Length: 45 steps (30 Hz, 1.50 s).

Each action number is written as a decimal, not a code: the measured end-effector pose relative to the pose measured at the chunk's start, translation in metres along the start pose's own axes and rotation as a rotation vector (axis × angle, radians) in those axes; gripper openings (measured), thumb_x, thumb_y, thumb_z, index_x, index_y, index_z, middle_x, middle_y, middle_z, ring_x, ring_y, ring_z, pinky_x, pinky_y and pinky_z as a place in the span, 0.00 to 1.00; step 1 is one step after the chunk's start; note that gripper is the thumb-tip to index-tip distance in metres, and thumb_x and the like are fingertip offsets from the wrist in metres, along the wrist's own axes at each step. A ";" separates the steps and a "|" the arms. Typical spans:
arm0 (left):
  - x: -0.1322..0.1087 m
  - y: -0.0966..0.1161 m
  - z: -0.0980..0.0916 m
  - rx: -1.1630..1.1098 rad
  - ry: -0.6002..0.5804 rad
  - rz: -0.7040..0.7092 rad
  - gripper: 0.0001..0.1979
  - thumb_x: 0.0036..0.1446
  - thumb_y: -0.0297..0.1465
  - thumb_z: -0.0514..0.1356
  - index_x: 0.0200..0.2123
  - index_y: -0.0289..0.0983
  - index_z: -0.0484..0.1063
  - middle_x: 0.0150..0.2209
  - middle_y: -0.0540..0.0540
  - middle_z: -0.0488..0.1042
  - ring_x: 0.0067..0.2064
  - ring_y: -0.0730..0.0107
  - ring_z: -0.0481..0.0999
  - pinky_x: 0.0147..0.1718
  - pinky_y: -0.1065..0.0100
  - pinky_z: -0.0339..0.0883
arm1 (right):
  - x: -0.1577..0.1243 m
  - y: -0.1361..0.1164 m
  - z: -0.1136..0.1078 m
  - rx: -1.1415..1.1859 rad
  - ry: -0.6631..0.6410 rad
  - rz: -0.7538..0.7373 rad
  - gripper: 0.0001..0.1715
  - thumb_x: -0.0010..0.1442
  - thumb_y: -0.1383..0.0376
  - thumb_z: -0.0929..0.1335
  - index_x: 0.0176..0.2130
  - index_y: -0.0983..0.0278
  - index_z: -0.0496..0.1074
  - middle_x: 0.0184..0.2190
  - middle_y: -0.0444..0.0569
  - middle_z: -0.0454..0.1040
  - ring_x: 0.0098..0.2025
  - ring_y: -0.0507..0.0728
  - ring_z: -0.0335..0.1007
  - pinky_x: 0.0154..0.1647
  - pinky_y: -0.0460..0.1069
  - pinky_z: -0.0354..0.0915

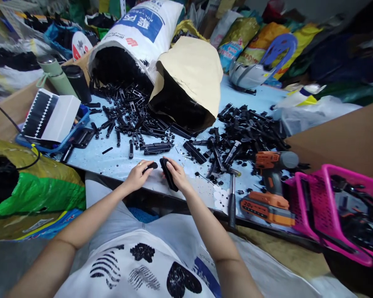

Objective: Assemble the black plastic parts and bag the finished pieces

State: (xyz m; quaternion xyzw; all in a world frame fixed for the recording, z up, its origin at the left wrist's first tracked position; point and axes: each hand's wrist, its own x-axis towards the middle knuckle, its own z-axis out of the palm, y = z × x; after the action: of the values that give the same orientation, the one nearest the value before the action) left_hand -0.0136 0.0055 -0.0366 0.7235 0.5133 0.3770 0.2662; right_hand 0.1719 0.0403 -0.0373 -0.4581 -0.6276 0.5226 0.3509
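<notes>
My left hand is closed on a small black plastic piece near the table's front edge. Just to its right, my right hand grips a longer black plastic part, held tilted. The two pieces are apart, with a small gap between them. Beyond my hands lies a flat black assembly of several bars. A black rectangular bar rests to the right of it. The exact kind of these parts cannot be made out.
Small black parts spill from a white sack; a brown paper bag stands beside it. More black parts lie right. A hammer, an orange cordless drill and a pink basket line the right front. A blue tray sits left.
</notes>
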 end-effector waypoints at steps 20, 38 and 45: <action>-0.005 0.042 0.004 -0.089 0.308 0.052 0.17 0.63 0.31 0.52 0.53 0.36 0.70 0.39 0.41 0.72 0.41 0.66 0.72 0.43 0.64 0.68 | -0.008 -0.028 0.002 -0.059 -0.044 -0.253 0.27 0.61 0.56 0.64 0.60 0.53 0.62 0.39 0.48 0.67 0.31 0.51 0.66 0.26 0.46 0.70; 0.020 0.041 -0.009 -0.098 0.315 0.389 0.15 0.62 0.26 0.52 0.51 0.34 0.71 0.37 0.41 0.73 0.38 0.70 0.73 0.37 0.68 0.70 | -0.020 -0.024 0.021 -0.162 0.202 -0.452 0.28 0.63 0.59 0.63 0.61 0.58 0.60 0.44 0.53 0.71 0.40 0.55 0.70 0.41 0.51 0.69; 0.017 0.038 -0.006 -0.062 0.349 0.360 0.15 0.63 0.28 0.51 0.50 0.34 0.71 0.37 0.41 0.74 0.39 0.69 0.73 0.37 0.67 0.70 | -0.021 -0.022 0.036 -0.077 0.247 -0.384 0.28 0.62 0.57 0.64 0.61 0.58 0.61 0.43 0.52 0.71 0.38 0.54 0.69 0.39 0.51 0.70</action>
State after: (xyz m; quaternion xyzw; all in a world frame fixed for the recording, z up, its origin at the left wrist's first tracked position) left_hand 0.0055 0.0089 0.0011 0.7188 0.4025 0.5531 0.1243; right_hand 0.1412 0.0077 -0.0225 -0.4037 -0.6753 0.3616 0.5003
